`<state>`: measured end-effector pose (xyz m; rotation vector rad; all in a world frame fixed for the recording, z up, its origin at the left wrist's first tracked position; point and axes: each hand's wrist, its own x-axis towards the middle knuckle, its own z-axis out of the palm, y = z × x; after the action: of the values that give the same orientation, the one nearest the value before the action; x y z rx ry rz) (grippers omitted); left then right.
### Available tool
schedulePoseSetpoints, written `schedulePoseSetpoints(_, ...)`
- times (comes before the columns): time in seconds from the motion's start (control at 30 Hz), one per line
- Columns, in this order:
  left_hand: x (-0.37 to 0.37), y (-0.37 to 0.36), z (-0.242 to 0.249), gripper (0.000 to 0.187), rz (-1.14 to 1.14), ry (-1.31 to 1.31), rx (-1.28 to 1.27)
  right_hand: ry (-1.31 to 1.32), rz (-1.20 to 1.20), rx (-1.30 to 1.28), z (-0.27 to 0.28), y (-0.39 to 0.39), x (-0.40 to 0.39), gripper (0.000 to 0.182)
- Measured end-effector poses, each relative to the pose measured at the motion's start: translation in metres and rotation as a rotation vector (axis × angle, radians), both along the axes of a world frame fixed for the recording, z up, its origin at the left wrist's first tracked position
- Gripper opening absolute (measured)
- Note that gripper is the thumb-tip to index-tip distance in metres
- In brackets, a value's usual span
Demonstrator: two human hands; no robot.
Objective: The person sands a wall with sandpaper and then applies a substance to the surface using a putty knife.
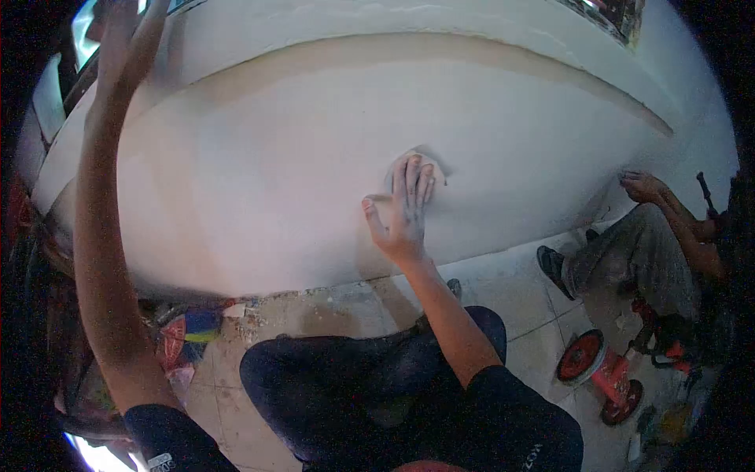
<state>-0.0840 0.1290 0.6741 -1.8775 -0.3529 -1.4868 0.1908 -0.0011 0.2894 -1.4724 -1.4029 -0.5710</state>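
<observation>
My right hand (405, 208) lies against a large white curved panel (267, 157), fingers stretched upward and thumb out to the left. Under its fingers is a pale, thin piece of sandpaper (438, 171), pressed to the surface and mostly covered by the hand. Whitish dust coats the fingers. At the upper left my left hand (130, 39) reaches up to the panel's top edge, thumb apart from the rest. Its fingertips run out of the frame, and I see nothing held in it.
To the right another person sits low, one hand (643, 187) at the panel's lower edge. A red round-ended stand (602, 377) is on the tiled floor (523, 295) near that person. Coloured wrappers or cloths (189, 334) lie below the panel at left.
</observation>
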Motion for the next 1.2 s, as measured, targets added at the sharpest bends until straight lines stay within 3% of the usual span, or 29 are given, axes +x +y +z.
schedulePoseSetpoints(0.03,0.001,-0.002,-0.011,0.039,-0.074,-0.028,0.112,0.019,0.005,0.009,-0.002,-0.001,-0.001,0.089)
schedulePoseSetpoints(0.1,-0.013,-0.022,-0.075,0.057,0.230,-0.108,0.214,0.026,0.053,0.044,-0.001,0.006,-0.007,0.088)
schedulePoseSetpoints(0.13,-0.023,-0.008,-0.137,0.086,0.054,-0.075,0.055,0.014,0.026,0.045,-0.002,0.003,-0.006,0.088)
schedulePoseSetpoints(0.17,-0.020,-0.016,-0.202,0.095,0.055,0.005,0.079,0.000,0.001,0.049,-0.002,0.003,-0.006,0.088)
schedulePoseSetpoints(0.2,0.028,0.024,-0.293,0.072,-0.269,-0.348,0.179,-0.008,0.026,0.064,0.000,0.003,-0.008,0.088)
schedulePoseSetpoints(0.23,-0.007,-0.070,-0.297,0.044,-0.182,0.133,-0.474,0.017,0.006,0.038,0.001,0.002,-0.009,0.089)
schedulePoseSetpoints(0.27,0.006,-0.103,-0.321,0.027,-0.292,0.217,-0.775,0.042,-0.016,0.005,0.001,0.000,-0.011,0.090)
schedulePoseSetpoints(0.3,0.016,-0.095,-0.412,0.027,-0.312,0.059,-0.746,0.030,-0.002,0.009,0.001,-0.001,-0.011,0.090)
schedulePoseSetpoints(0.37,0.009,-0.120,-0.515,0.028,-0.112,0.155,-1.220,0.027,0.020,-0.036,0.000,-0.002,-0.012,0.092)
schedulePoseSetpoints(0.4,0.019,-0.120,-0.513,0.033,-0.079,0.254,-1.456,0.003,-0.008,-0.047,-0.001,0.000,-0.011,0.092)
schedulePoseSetpoints(0.43,0.027,-0.118,-0.510,0.033,-0.084,0.221,-1.459,-0.023,0.009,-0.050,0.003,0.000,-0.009,0.092)
schedulePoseSetpoints(0.5,0.038,-0.111,-0.503,0.044,-0.074,0.708,-1.730,-0.012,0.000,-0.055,-0.005,0.001,-0.006,0.093)
schedulePoseSetpoints(0.63,0.050,-0.099,-0.575,0.050,0.011,0.846,-1.602,-0.025,-0.027,-0.055,-0.007,0.001,-0.008,0.093)
schedulePoseSetpoints(0.7,0.057,-0.098,-0.632,0.054,0.071,1.360,-1.344,-0.071,-0.037,-0.059,-0.007,-0.001,-0.008,0.094)
schedulePoseSetpoints(0.73,0.048,-0.123,-0.636,0.054,0.067,1.349,-1.340,-0.083,-0.037,-0.055,-0.010,0.000,-0.008,0.094)
schedulePoseSetpoints(0.8,0.026,-0.179,-0.622,0.058,0.202,0.623,-0.999,-0.090,-0.060,-0.060,-0.014,0.001,-0.007,0.093)
schedulePoseSetpoints(0.83,0.029,-0.164,-0.604,0.058,0.199,0.619,-0.997,-0.095,-0.062,-0.058,-0.011,0.001,-0.009,0.093)
schedulePoseSetpoints(0.9,0.040,-0.123,-0.560,0.062,-0.077,1.239,-1.643,-0.059,-0.075,-0.073,-0.007,-0.001,-0.016,0.092)
schedulePoseSetpoints(1.0,0.052,-0.120,-0.584,0.063,0.088,1.217,-1.754,-0.117,-0.076,-0.025,-0.011,0.002,-0.012,0.091)
schedulePoseSetpoints(1.07,0.051,-0.112,-0.621,0.063,0.011,1.194,-1.650,-0.108,-0.072,-0.043,-0.010,-0.001,-0.014,0.091)
schedulePoseSetpoints(1.1,0.048,-0.112,-0.618,0.063,-0.060,1.170,-1.545,-0.096,-0.068,-0.059,-0.010,-0.002,-0.014,0.090)
schedulePoseSetpoints(1.2,0.054,-0.116,-0.608,0.063,-0.010,1.252,-1.640,-0.139,-0.075,-0.034,-0.015,0.001,-0.010,0.091)
